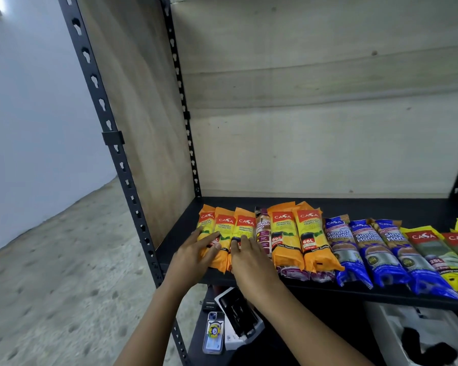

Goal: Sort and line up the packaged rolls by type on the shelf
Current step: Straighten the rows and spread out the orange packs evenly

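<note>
- Row of packaged rolls across the flat black metal shelf board [354,204], long sides together, labels up.
- At the left end, three small orange-and-yellow plastic packs [224,228], touching one another.
- Just right of those, one thin dark-red drawstring-bag pack [262,229], squeezed in between orange packs.
- Next to the right, two bigger orange packs marked 60L [284,233], lying on top of purple packs [294,273] peeking out at the near edge.
- Further right, three blue plastic packs [365,244], side by side and tilted a bit.
- At the right end, yellow-and-green packs [431,249], partly cut off by the side of the view.
- Left hand [196,252] flat on the two leftmost small packs, fingers straight and spread, gripping nothing.
- Right hand [249,257] flat on the third small pack and touching the dark-red pack, fingers straight and close together, gripping nothing.
- Both hands near each other, by the near edge of the shelf board.
- Behind the row, a pale wooden back board [328,101]; at the left, a black metal post with holes [111,133].
- On the lower shelf, below the wrists, a phone in a clear case with a round sticker [213,331], just beside a white box with a black thing on it [238,313].
- Left of the rack, a grey speckled floor [50,286] and a white wall [24,101].
</note>
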{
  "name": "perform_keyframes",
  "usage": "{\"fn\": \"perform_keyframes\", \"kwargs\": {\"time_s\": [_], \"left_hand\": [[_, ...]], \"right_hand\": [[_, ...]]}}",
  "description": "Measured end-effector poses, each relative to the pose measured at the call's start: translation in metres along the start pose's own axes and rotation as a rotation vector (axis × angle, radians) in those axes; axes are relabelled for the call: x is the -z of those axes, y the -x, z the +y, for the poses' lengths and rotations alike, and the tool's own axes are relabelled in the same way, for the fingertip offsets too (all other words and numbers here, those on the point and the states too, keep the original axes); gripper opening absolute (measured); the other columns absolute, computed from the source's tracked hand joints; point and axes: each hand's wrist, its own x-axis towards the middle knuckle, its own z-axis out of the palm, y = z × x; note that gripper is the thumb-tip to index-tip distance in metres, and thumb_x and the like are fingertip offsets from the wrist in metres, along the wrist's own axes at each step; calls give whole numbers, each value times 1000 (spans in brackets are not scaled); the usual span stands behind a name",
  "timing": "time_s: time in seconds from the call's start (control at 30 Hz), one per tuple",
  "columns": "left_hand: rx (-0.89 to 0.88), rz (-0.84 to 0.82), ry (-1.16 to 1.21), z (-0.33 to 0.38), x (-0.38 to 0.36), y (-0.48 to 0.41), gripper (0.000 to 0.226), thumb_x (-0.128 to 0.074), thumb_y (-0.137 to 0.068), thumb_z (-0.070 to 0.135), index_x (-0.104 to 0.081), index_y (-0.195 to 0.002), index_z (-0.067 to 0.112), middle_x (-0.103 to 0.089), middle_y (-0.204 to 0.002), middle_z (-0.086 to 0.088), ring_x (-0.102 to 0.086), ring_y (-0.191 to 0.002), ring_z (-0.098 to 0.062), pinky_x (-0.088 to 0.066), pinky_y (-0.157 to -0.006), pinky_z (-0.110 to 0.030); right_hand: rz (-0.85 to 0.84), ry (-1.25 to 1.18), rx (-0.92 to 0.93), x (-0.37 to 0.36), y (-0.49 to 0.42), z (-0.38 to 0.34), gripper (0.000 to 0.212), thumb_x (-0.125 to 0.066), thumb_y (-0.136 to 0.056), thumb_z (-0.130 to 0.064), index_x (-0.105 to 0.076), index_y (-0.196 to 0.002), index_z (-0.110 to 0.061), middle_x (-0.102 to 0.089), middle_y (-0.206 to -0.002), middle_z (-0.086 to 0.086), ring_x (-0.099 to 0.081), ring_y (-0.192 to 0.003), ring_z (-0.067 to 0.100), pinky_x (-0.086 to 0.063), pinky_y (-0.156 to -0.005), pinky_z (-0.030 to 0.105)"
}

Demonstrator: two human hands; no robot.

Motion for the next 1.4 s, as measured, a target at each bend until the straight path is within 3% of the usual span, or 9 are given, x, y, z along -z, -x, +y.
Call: {"fn": "perform_keyframes", "kwargs": {"time_s": [0.3, 0.57, 0.73, 0.87, 1.0, 1.2, 1.3, 1.4], "left_hand": [[-1, -28, -7, 1, 2, 1, 48, -41, -91, 71, -48, -136, 54, -31, -160, 1, -37, -143, -24, -46, -102, -43], [6, 7, -23, 2, 0, 1, 49, -41, -92, 70, -51, -136, 51, -33, -159, 3, -40, -140, -23, -50, -97, -42], [14, 31, 0, 5, 0, 3, 55, -41, -93, 69, -47, -142, 44, -32, -160, -2, -27, -147, -28, -42, -108, -47], [-30, 252, 6, 17, -4, 4, 52, -45, -92, 61, -65, -128, 29, -54, -142, -5, -49, -131, -25, -49, -99, -45], [-128, 315, 48, 42, -11, 1, 40, -52, -93, 52, -71, -117, 25, -64, -125, 2, -57, -118, -17, -50, -94, -44], [-261, 142, 89, 85, -15, -3, 35, -53, -97, 46, -61, -127, 32, -60, -128, 10, -50, -122, -7, -48, -99, -37], [-308, -51, 132, 108, -16, -1, 40, -51, -96, 49, -50, -136, 44, -51, -136, 14, -45, -127, -5, -46, -102, -37], [-342, -248, 159, 126, -16, 3, 56, -55, -91, 51, -36, -144, 51, -32, -154, 15, -31, -141, -8, -37, -111, -40]], "right_hand": [[-11, -46, -24, 0, -3, 1, 59, -56, -99, -14, -31, -151, -3, -37, -151, 24, -33, -141, 39, -33, -115, 45], [-54, -39, -25, 1, 0, -1, 60, -53, -100, -14, -26, -152, -4, -29, -156, 25, -26, -145, 41, -27, -119, 48], [-69, -58, -6, 11, 3, -1, 75, -62, -96, -23, -18, -156, -10, -22, -159, 25, -20, -148, 42, -24, -118, 49], [-9, -124, 18, 35, 15, 2, 68, -54, -100, -31, -20, -157, -15, -20, -162, 17, -14, -151, 34, -24, -119, 44], [115, -177, -26, 58, 25, 21, 55, -44, -102, -40, -35, -152, -17, -34, -157, 8, -27, -148, 24, -34, -113, 35], [219, -176, -128, 79, 36, 65, 46, -46, -101, -39, -48, -144, -23, -48, -144, 1, -46, -130, 16, -46, -96, 28], [183, -159, -201, 89, 46, 92, 51, -47, -100, -43, -42, -147, -25, -41, -151, 0, -39, -137, 18, -43, -102, 34], [-10, -245, -264, 97, 61, 118, 65, -50, -97, -50, -25, -155, -34, -19, -164, -4, -22, -148, 21, -38, -111, 44]]}}
